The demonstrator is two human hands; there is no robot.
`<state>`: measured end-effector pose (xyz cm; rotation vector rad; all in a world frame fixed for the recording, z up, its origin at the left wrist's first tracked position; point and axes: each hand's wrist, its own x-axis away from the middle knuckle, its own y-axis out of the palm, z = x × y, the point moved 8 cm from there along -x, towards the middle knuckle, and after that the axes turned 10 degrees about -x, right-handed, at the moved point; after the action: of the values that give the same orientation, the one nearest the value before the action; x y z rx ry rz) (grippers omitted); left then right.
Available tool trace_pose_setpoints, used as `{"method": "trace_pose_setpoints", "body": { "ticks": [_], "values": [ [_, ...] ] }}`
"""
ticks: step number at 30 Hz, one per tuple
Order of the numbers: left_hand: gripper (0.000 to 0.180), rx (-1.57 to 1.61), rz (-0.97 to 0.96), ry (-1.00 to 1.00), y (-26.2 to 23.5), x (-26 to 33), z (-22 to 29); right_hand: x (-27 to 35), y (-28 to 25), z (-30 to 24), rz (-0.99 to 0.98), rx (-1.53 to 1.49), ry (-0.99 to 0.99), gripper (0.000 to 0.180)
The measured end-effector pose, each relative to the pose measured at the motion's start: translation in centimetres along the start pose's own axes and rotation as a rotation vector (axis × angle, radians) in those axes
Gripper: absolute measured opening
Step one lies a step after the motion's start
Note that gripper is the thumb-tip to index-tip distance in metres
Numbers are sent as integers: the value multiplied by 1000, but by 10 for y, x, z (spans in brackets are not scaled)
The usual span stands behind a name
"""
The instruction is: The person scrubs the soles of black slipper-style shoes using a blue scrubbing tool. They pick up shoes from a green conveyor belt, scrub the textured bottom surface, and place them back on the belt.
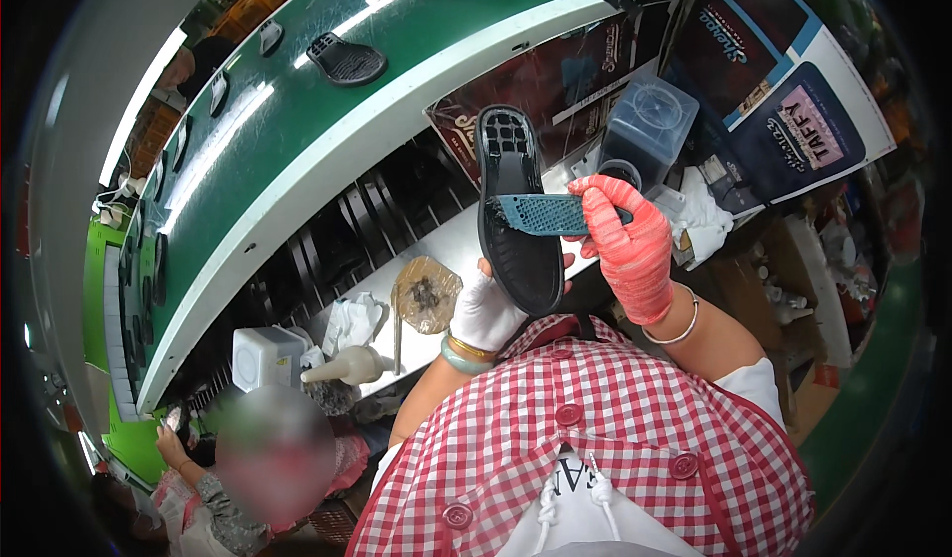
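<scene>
At the far left a green conveyor belt (248,140) curves up and away, carrying several dark shoe soles (345,59) spaced well apart. Below its white edge a co-worker (223,497) sits low in the picture, one hand (171,446) raised near the belt's end. To the right of that person, on the grey bench (451,245), stand a white boxy container (266,356) and a cream squeeze bottle (347,367) lying tilted, with a crumpled white cloth (352,321) just behind them. Next comes a round clear dish (426,294) with dark bits in it, a thin stick leaning beside it.

The left hand (488,314), in a white glove with a bangle at the wrist, grips the black sole (514,210) by its lower end — its grip is closed around the heel, holding the sole upright above the bench, the patterned side facing the camera. Across the middle of the sole lies a blue brush (540,213), bristles touching it. The right hand (627,245), in a red knitted glove, has its grip wrapped tight around the brush handle. Behind that hand a clear plastic box (650,125) stands on the bench, and dark printed cartons (783,111) lean further right. A red-and-white checked apron (595,438) fills the lower edge.
</scene>
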<state>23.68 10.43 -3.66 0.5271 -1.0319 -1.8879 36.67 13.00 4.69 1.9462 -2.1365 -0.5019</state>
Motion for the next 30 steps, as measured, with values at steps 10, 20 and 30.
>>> {"method": "trace_pose_setpoints", "body": {
  "ticks": [10, 20, 30],
  "values": [
    [85, -104, -31, -34, 4, 7, -2, -33, -3, -20, 7, 83, -126, 17],
    [82, -75, -30, -14, -2, 3, -4, -3, -1, 5, -50, 11, 138, 18],
    [66, 89, 78, 38, -23, 3, -10, 19, -5, 20, -92, 77, 237, 23]
  ]
}}
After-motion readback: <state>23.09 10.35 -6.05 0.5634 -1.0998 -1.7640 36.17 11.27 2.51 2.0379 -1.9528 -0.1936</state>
